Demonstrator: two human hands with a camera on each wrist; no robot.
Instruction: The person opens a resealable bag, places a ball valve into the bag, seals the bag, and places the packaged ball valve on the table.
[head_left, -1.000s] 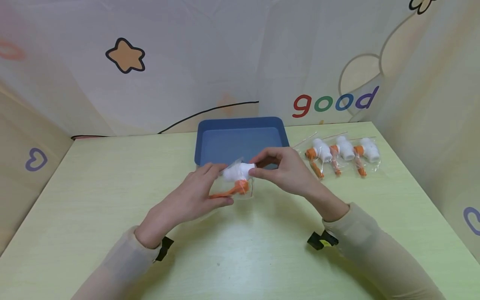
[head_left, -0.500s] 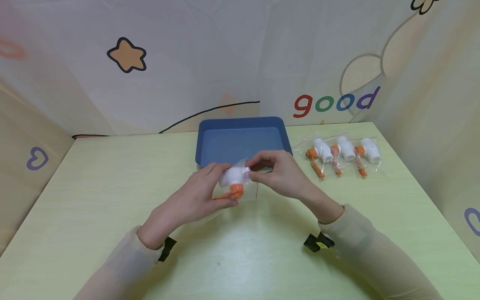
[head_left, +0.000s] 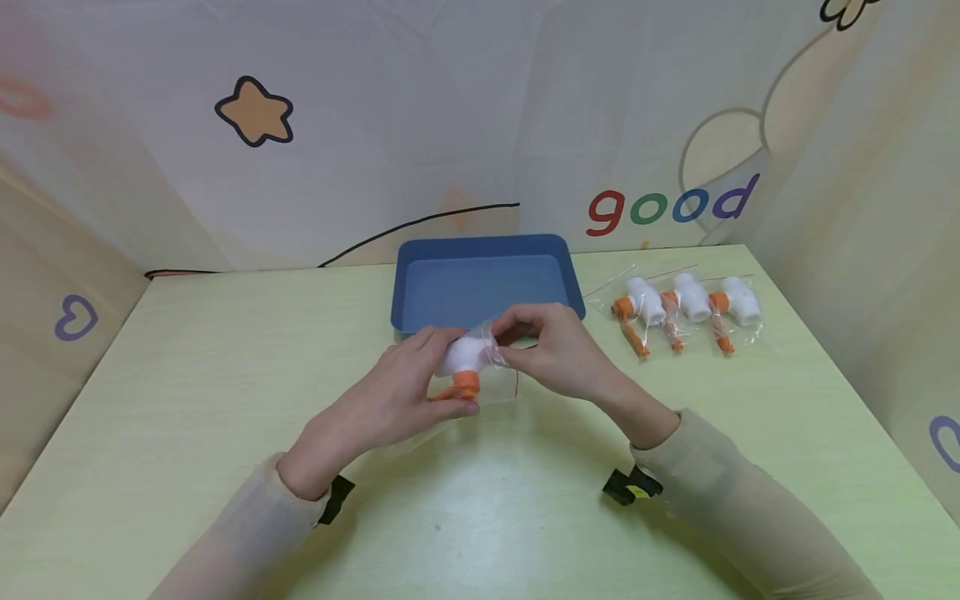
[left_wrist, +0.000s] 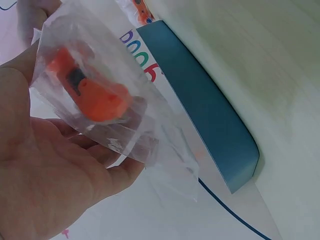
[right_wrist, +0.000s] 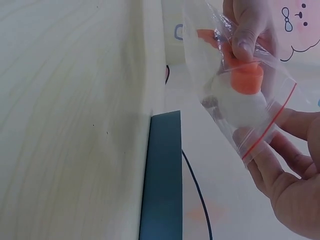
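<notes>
A white ball valve (head_left: 461, 357) with an orange handle (left_wrist: 100, 100) is inside a clear zip bag (head_left: 498, 388). My left hand (head_left: 378, 390) grips the bagged valve from the left, its thumb beneath the orange part and its fingers across the white body. On the other side, my right hand (head_left: 558, 350) pinches the bag near the valve's white end between thumb and fingers. The right wrist view shows the bag's red zip strip (right_wrist: 270, 121) beside the right fingertips. Both hands hold the bag up just in front of the blue tray.
Behind the hands, the blue tray (head_left: 480, 287) stands near the table's back edge. To its right lie three more bagged valves (head_left: 691, 298) in a row. A printed cloth (head_left: 420, 117) hangs behind the table (head_left: 225, 375).
My right hand has shifted left, from the valve's white end onto the bag's film. The valve has turned and slid slightly left, so the red-edged bag end shows more.
</notes>
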